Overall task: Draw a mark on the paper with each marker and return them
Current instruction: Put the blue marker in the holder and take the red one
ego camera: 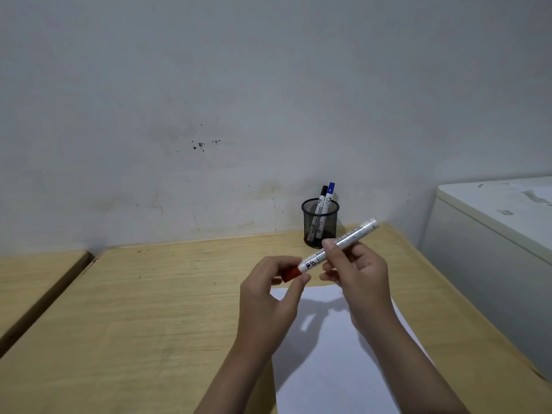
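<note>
A black mesh pen cup [320,224] is seen standing on the wooden desk [155,300] near the wall, and two markers are held upright in it: a black-capped marker [322,196] and a blue-capped marker [329,195], leaning together against the rim. Their lower barrels are only dimly made out through the mesh. A white sheet of paper [331,363] is laid flat on the desk; its near edge is cut off by the frame and part of it is covered by the forearms and their shadow. No mark can be made out on the visible part.

A red-capped marker [337,249] is held above the paper, tilted, cap end lower. Its white barrel is gripped by the fingers of the right hand [358,282]. The red cap [291,274] is pinched between thumb and fingers of the left hand [268,294] and partly hidden by them.
</note>
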